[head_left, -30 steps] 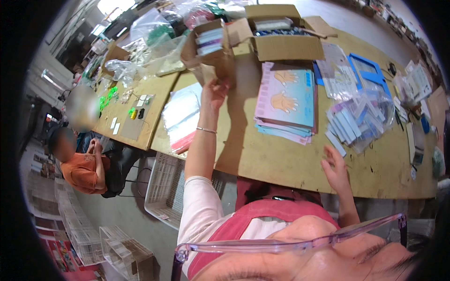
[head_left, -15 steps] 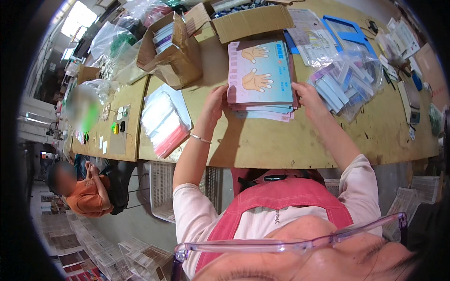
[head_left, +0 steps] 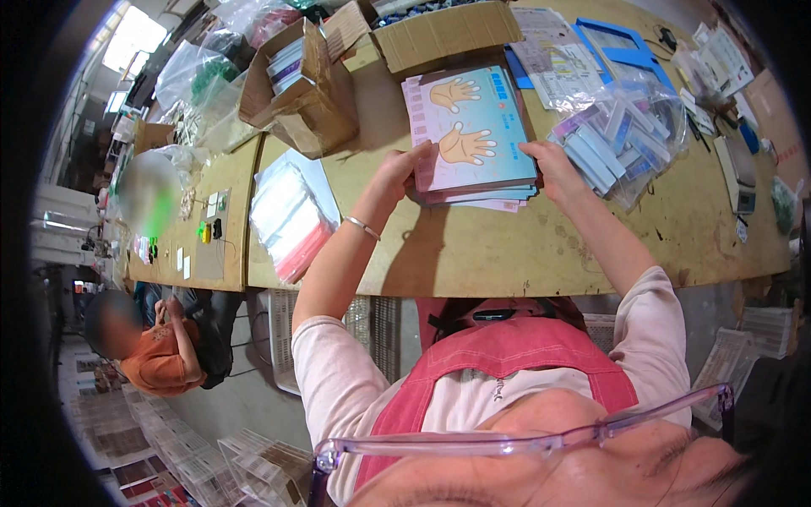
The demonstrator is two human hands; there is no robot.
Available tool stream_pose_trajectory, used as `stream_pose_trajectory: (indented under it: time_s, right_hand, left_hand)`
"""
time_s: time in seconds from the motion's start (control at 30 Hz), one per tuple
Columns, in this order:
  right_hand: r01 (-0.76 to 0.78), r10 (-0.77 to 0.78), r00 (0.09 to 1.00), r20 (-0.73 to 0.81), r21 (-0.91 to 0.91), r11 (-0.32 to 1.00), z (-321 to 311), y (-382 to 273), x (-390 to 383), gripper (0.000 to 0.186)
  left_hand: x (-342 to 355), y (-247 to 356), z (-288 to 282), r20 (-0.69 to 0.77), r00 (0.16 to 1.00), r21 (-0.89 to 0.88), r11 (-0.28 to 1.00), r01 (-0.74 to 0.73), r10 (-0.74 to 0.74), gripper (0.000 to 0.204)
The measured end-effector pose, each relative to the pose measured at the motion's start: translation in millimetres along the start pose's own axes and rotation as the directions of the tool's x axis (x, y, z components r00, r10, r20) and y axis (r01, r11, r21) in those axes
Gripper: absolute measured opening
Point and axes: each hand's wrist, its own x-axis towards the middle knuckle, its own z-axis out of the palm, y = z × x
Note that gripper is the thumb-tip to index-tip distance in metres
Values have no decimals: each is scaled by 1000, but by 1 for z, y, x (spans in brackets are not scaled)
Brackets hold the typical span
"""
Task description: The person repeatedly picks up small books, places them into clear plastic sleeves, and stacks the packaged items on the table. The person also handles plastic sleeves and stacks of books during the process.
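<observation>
Head view: your left hand [head_left: 400, 174] and right hand [head_left: 551, 167] pinch the side edges of the printed sheets [head_left: 471, 127] between them, seemingly gathered but not yet squared, clear bags [head_left: 291, 213] untouched left of the grip, bagged strips [head_left: 615, 142] right

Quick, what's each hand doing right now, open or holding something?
Left hand: closed, holding the stacked hand-picture sheets by their left edge.
Right hand: closed, holding their right edge.
</observation>
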Motion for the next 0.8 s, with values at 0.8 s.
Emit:
stream_pose_trajectory:
  time_s: [0.8]
  right_hand:
    - [-6,1,987,-160,-32,999,31,27,20,37]
  left_hand:
    - [18,-10,-16,-89,996,-44,999,-7,3,52]
